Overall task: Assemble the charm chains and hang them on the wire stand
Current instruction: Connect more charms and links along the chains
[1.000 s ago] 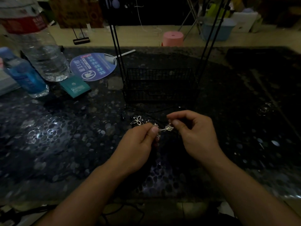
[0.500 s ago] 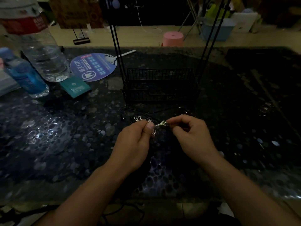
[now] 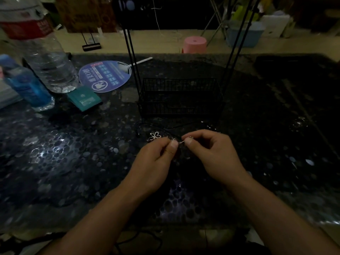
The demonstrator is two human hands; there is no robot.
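The left hand (image 3: 156, 161) and the right hand (image 3: 211, 153) are meeting fingertip to fingertip low over the table (image 3: 55, 162), each pinching one end of a small silver link (image 3: 181, 142) that is bridging the gap between the thumbs. The light is poor, so whether that link is a clasp or a jump ring is not readable. A flower charm (image 3: 155, 136) is lying on the table just beyond the left fingers, and thin dark cords (image 3: 165, 127) are trailing behind it toward the wire stand (image 3: 180, 96).

Judged from this, assembly is under way: the person is joining one piece, and no chain is showing on the stand's uprights, so hanging appears not yet begun.

The stand, a black basket base with tall thin rods, is sitting near and behind the hands. The tabletop is dark, glossy and pebble-patterned, catching glare at left. On it at far left are standing a large water bottle (image 3: 46, 57) and a blue bottle (image 3: 29, 89), with a round blue fan (image 3: 104, 76) and a teal card (image 3: 84, 100) beside them. Beyond, on a pale floor, a pink stool (image 3: 195, 45) and a blue bin (image 3: 244, 35) are showing.
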